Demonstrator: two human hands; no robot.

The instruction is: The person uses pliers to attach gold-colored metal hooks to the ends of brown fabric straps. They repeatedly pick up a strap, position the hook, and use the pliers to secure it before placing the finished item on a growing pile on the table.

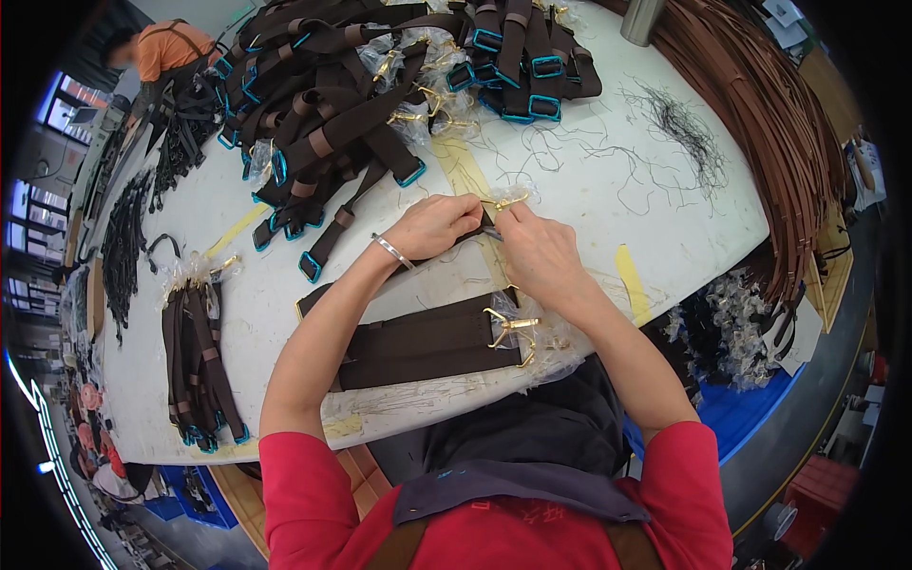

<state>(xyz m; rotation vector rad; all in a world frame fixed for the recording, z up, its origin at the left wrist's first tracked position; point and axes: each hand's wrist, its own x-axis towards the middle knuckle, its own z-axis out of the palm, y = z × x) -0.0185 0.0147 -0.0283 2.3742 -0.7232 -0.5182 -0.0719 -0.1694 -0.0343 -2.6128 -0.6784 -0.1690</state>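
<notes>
Above the middle of the white table, my left hand (435,226) is closed in a pinch on a dark brown webbing strap (465,234). Close beside it, my right hand (541,249) pinches near the strap's end. A gold clasp (511,199) in clear plastic shows just past the right fingertips. Something small and grey lies between the two hands, too hidden to name. Nearer to me are wide dark brown straps (418,344) laid side by side, with a gold hook (513,323) and clear plastic at their right end. My left forearm covers part of them.
A heap of brown straps (332,123) with blue buckles covers the far side. Loose black threads (686,133) lie right of it. Long brown strips (760,114) line the right edge. A strap bundle (197,351) sits at left. Another person (171,52) bends over at far left.
</notes>
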